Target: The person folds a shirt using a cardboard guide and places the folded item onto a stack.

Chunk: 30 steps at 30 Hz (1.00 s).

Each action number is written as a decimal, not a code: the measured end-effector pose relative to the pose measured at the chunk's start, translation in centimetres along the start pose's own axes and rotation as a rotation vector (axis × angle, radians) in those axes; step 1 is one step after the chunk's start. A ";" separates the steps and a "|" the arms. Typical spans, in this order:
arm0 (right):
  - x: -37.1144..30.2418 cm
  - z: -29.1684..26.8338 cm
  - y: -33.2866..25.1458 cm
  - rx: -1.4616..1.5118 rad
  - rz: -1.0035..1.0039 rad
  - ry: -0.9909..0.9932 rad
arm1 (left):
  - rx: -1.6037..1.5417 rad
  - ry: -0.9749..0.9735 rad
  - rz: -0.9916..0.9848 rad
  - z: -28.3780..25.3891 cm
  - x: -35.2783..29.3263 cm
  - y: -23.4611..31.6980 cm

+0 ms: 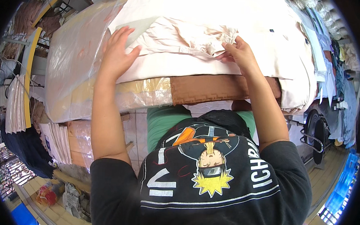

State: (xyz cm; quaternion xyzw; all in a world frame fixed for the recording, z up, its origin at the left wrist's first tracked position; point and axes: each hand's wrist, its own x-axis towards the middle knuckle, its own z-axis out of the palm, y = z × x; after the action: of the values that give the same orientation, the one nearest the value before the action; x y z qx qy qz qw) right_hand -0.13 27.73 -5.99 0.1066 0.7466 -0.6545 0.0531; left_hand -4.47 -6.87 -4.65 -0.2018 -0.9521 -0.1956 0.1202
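A crumpled cream garment [176, 37] lies across the table, its right end bunched into gathers. My right hand [242, 54] pinches that gathered end between thumb and fingers. At the garment's left end is my left hand [118, 54], fingers stretched and thumb held apart, with nothing in its grip. Whether the left fingertips touch the cloth, I cannot tell. Beneath the garment spreads a smooth pale cloth [150, 66] that covers much of the table. A greyish flat patch [143, 29] shows between my left hand and the garment.
Clear plastic sheeting [75, 54] wraps the table's left side. Brown patterned cloth [213, 90] hangs along the near edge. Blue and white garments [320, 42] are piled at the right, near a black round machine part [319, 132]. Folded pale garments [17, 104] stand at the left.
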 end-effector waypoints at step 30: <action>21.3 -22.2 -4.6 -1.462 -0.418 0.458 | 0.139 -0.228 -0.390 10.2 31.1 -9.2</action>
State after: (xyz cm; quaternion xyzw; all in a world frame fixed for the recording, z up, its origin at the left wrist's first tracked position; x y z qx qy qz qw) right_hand -20.52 51.03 -3.19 0.0341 0.9840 0.0434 -0.1691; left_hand -37.63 0.17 -7.13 -0.0262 -0.9917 -0.1251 -0.0145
